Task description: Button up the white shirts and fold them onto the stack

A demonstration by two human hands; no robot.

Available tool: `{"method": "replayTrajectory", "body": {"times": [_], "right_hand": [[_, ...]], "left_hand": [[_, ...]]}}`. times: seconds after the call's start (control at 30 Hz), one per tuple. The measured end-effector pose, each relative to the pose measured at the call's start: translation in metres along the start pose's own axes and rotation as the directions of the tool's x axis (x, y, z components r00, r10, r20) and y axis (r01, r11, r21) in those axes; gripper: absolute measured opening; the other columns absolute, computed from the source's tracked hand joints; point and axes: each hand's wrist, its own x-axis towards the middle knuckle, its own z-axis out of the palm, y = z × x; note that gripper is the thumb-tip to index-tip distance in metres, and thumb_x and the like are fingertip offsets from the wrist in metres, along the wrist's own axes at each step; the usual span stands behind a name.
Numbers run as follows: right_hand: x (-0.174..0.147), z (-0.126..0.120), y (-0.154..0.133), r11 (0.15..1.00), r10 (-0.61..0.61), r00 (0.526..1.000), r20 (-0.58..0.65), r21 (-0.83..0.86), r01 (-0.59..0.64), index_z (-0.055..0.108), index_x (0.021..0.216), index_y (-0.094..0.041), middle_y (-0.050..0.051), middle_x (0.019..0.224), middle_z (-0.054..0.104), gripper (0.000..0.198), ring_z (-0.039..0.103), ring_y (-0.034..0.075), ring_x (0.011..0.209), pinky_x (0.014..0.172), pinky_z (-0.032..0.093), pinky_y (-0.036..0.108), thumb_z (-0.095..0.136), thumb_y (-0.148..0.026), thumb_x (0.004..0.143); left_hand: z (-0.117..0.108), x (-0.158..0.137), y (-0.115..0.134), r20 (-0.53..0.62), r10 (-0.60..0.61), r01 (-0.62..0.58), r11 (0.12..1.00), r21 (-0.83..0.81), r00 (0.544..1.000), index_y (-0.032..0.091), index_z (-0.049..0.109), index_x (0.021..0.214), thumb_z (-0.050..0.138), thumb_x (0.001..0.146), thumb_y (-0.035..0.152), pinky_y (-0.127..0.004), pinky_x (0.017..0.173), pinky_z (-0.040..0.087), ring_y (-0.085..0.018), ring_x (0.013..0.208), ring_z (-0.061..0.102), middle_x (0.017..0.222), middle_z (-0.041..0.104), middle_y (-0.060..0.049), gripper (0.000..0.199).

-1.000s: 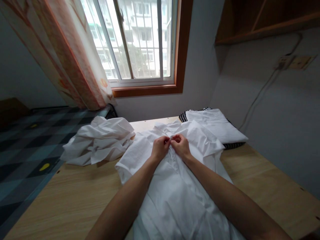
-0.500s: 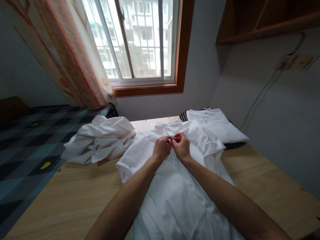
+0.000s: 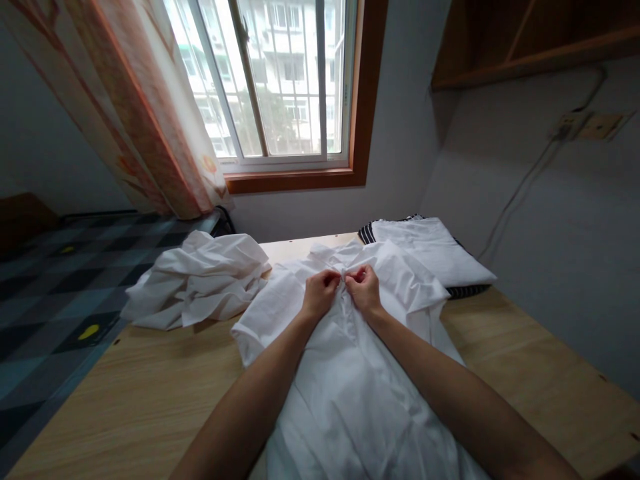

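A white shirt (image 3: 360,380) lies spread over the wooden table, its collar end toward the window and its lower part reaching the near edge of the view. Both hands are at its front opening, a little below the collar. My left hand (image 3: 321,291) pinches the left edge of the placket. Just beside it, my right hand (image 3: 363,288) pinches the cloth on the other side, fingers curled. A narrow gap separates the fingertips. Any button between them is too small to make out.
A crumpled white cloth (image 3: 210,280) lies at the table's left. Folded white garments (image 3: 435,250) rest on black-and-white striped fabric (image 3: 470,291) at the back right. A checked bed (image 3: 45,287) adjoins the wooden table (image 3: 165,387). A shelf (image 3: 540,63) overhangs on the right.
The fingertips, which met at the placket, have drawn slightly apart. My left hand has shifted a little left; the shirt's front shows more creases between the hands.
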Motion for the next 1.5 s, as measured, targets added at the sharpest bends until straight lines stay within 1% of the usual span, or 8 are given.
{"method": "replayTrajectory", "body": {"times": [0.47, 0.77, 1.0, 1.1, 1.2, 1.3, 1.37, 1.5], "right_hand": [[0.025, -0.005, -0.02, 0.979, -0.124, 0.98, -0.156, -0.182, 0.095, 0.043, 0.078, -0.023, 0.0, 0.075, 0.055, 0.004, 0.053, 0.016, 0.069, 0.069, 0.045, 0.027, 0.045, -0.022, 0.075], [0.058, 0.015, -0.045, 0.941, -0.141, 0.984, -0.109, -0.323, 0.099, 0.045, 0.071, -0.023, -0.001, 0.067, 0.053, 0.009, 0.051, 0.016, 0.063, 0.068, 0.042, 0.028, 0.045, -0.014, 0.072], [0.055, 0.005, -0.042, 0.882, -0.088, 0.991, 0.105, -0.453, 0.126, 0.056, 0.086, -0.018, 0.005, 0.083, 0.063, 0.014, 0.058, 0.018, 0.074, 0.074, 0.046, 0.031, 0.046, -0.012, 0.079], [0.033, -0.025, -0.039, 0.813, -0.082, 0.89, 0.448, -0.487, 0.32, 0.058, 0.108, -0.014, 0.012, 0.107, 0.065, 0.028, 0.061, 0.023, 0.097, 0.087, 0.046, 0.036, 0.058, -0.021, 0.081], [0.003, -0.074, -0.042, 0.703, -0.059, 0.619, 0.784, -0.408, 0.583, 0.052, 0.129, -0.018, 0.013, 0.128, 0.058, 0.056, 0.052, 0.028, 0.12, 0.102, 0.037, 0.044, 0.067, -0.04, 0.08], [-0.02, -0.12, -0.05, 0.604, 0.064, 0.404, 0.912, -0.358, 0.712, 0.05, 0.135, -0.024, 0.011, 0.133, 0.056, 0.074, 0.049, 0.031, 0.123, 0.108, 0.028, 0.051, 0.075, -0.053, 0.071], [-0.027, -0.14, -0.055, 0.527, 0.089, 0.388, 0.917, -0.374, 0.763, 0.056, 0.128, -0.024, 0.011, 0.127, 0.059, 0.067, 0.051, 0.031, 0.118, 0.107, 0.027, 0.052, 0.076, -0.05, 0.071], [-0.033, -0.15, -0.053, 0.432, 0.062, 0.448, 0.892, -0.429, 0.794, 0.065, 0.095, -0.018, 0.009, 0.096, 0.065, 0.016, 0.058, 0.022, 0.089, 0.086, 0.042, 0.037, 0.051, -0.026, 0.093]], "left_hand": [[-0.017, 0.03, -0.015, -0.046, -0.171, 0.15, 0.943, -0.298, 0.984, 0.015, 0.067, 0.077, 0.06, 0.073, 0.02, -0.023, 0.059, 0.043, -0.011, 0.058, 0.055, 0.065, 0.065, 0.0, 0.009], [-0.044, 0.036, 0.044, -0.117, 0.03, 0.018, 0.92, 0.391, 0.993, 0.017, 0.063, 0.108, 0.06, 0.084, 0.02, -0.031, 0.077, 0.044, -0.02, 0.084, 0.061, 0.092, 0.067, -0.008, 0.025], [-0.041, -0.059, 0.064, 0.428, -0.008, -0.289, 0.727, 0.623, 0.904, 0.019, 0.064, 0.084, 0.063, 0.075, 0.065, -0.037, 0.081, 0.043, -0.027, 0.091, 0.058, 0.091, 0.065, -0.008, 0.047], [-0.055, -0.077, 0.052, 0.556, 0.043, -0.423, 0.698, 0.578, 0.83, 0.018, 0.065, 0.077, 0.064, 0.078, 0.061, -0.035, 0.079, 0.042, -0.025, 0.09, 0.057, 0.09, 0.065, -0.009, 0.043], [-0.08, -0.073, 0.048, 0.605, 0.076, -0.455, 0.735, 0.504, 0.792, 0.017, 0.06, 0.062, 0.064, 0.082, 0.052, -0.028, 0.069, 0.039, -0.018, 0.074, 0.055, 0.073, 0.061, -0.005, 0.041], [-0.121, -0.047, 0.053, 0.405, 0.101, -0.3, 0.833, 0.465, 0.909, 0.016, 0.047, 0.05, 0.064, 0.082, 0.035, -0.023, 0.058, 0.033, -0.01, 0.056, 0.044, 0.056, 0.049, 0.002, 0.041], [-0.157, -0.02, 0.057, 0.072, 0.075, -0.099, 0.906, 0.412, 0.995, 0.016, 0.044, 0.051, 0.063, 0.079, 0.031, -0.021, 0.053, 0.03, -0.008, 0.053, 0.038, 0.051, 0.04, 0.005, 0.037], [-0.233, 0.035, 0.051, -0.593, -0.053, 0.21, 0.958, 0.198, 0.803, 0.012, 0.05, 0.071, 0.062, 0.077, 0.02, -0.015, 0.052, 0.031, -0.005, 0.053, 0.031, 0.06, 0.037, 0.008, 0.015]]}}
